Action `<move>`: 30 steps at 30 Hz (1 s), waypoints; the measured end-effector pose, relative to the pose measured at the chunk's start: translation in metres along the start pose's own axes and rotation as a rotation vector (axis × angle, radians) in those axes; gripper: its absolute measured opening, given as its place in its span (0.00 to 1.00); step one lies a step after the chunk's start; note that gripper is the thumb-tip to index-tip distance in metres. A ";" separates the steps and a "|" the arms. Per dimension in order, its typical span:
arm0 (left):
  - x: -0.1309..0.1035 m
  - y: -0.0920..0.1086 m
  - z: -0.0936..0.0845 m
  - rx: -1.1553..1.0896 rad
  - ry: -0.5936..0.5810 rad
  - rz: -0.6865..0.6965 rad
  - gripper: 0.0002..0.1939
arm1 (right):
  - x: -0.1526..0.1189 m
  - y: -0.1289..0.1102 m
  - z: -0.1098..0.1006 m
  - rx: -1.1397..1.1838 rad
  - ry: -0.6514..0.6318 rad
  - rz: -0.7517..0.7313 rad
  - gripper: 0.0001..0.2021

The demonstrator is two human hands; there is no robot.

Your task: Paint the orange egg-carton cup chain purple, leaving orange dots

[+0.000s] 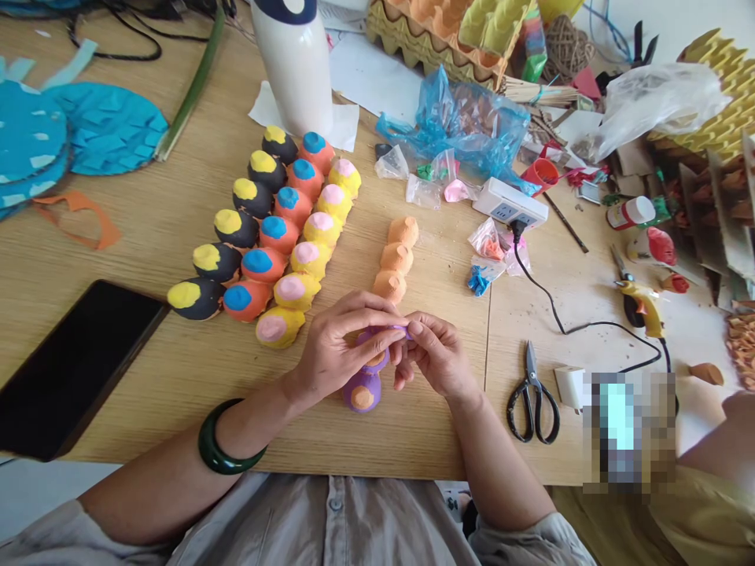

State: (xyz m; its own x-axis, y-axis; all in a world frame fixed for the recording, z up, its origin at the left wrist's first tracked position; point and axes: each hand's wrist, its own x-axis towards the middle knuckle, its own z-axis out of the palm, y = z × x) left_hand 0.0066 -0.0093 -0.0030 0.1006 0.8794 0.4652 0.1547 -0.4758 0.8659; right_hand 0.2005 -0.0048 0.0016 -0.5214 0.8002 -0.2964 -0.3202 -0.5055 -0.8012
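Shaping a purple clay-like bit [405,331] seems the step in hand; the left hand [348,334] and right hand [440,354] pinch it over the partly purple bumpy strip [389,285], near centre. The next move calls for light fingertip pressure.

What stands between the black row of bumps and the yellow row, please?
In the head view, a row of orange bumps with blue tops lies between the black row and the yellow row.
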 end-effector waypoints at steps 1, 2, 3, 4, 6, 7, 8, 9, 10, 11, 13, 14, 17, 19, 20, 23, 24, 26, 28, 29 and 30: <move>0.000 0.000 0.000 0.011 -0.004 0.014 0.05 | 0.000 0.000 0.000 -0.003 -0.007 0.000 0.25; 0.000 0.000 -0.001 0.020 -0.003 0.022 0.06 | 0.000 0.000 0.000 -0.004 -0.009 -0.002 0.25; 0.000 0.000 -0.001 0.027 -0.002 0.023 0.06 | 0.001 0.000 0.000 -0.003 -0.004 -0.005 0.25; 0.000 0.000 -0.001 0.032 -0.003 0.018 0.06 | 0.001 0.000 0.000 -0.003 0.008 -0.008 0.24; 0.000 0.001 -0.001 0.027 -0.002 -0.011 0.05 | 0.001 -0.001 0.001 -0.003 0.031 -0.008 0.24; 0.000 0.001 -0.001 0.022 0.002 -0.029 0.09 | 0.001 0.000 0.001 -0.001 0.039 -0.006 0.24; 0.000 0.001 0.000 0.018 0.006 -0.038 0.12 | 0.001 0.000 0.001 0.000 0.043 -0.001 0.24; 0.000 0.001 0.000 0.016 0.008 -0.036 0.13 | 0.000 0.000 0.001 0.002 0.046 0.001 0.24; 0.000 0.001 0.000 0.018 0.008 -0.024 0.11 | 0.000 0.000 0.000 0.004 0.046 0.002 0.24; 0.000 0.001 0.000 0.024 0.005 -0.005 0.07 | 0.000 0.000 0.000 0.007 0.043 0.001 0.23; 0.000 0.001 -0.001 0.040 -0.002 0.026 0.02 | 0.000 0.000 0.000 0.014 0.021 0.000 0.23; 0.000 0.001 -0.001 0.044 -0.005 0.028 0.04 | 0.000 0.000 0.000 0.019 0.008 -0.001 0.23; 0.001 0.002 -0.003 0.037 -0.027 0.005 0.04 | 0.000 0.000 0.000 0.043 -0.008 -0.006 0.22; 0.002 0.002 -0.003 0.025 -0.044 -0.012 0.10 | 0.000 -0.001 0.000 0.050 0.008 0.002 0.22; 0.002 0.002 -0.003 0.022 -0.045 -0.011 0.13 | 0.000 -0.001 0.000 0.049 0.016 0.010 0.22; 0.002 0.001 -0.002 0.032 -0.031 0.022 0.05 | 0.000 -0.001 0.000 0.027 0.019 0.023 0.23; 0.002 0.001 -0.002 0.039 -0.027 0.029 0.02 | -0.001 -0.002 0.000 0.020 0.007 0.022 0.23; 0.001 0.001 -0.002 0.046 -0.026 0.030 0.04 | -0.001 -0.002 0.000 0.013 -0.015 0.014 0.23; 0.001 0.001 -0.003 0.047 -0.031 0.014 0.03 | -0.001 -0.003 0.000 0.029 -0.019 0.007 0.22; 0.001 0.001 -0.003 0.045 -0.036 0.005 0.04 | -0.001 -0.003 0.000 0.043 -0.012 0.003 0.21; 0.001 0.001 -0.003 0.042 -0.041 -0.005 0.08 | -0.001 -0.003 0.000 0.057 -0.003 -0.001 0.21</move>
State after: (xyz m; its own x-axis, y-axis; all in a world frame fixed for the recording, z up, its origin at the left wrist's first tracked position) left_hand 0.0036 -0.0086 -0.0009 0.1393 0.8810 0.4520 0.1966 -0.4720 0.8594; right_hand 0.2018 -0.0041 0.0042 -0.5236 0.7998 -0.2937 -0.3652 -0.5221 -0.7707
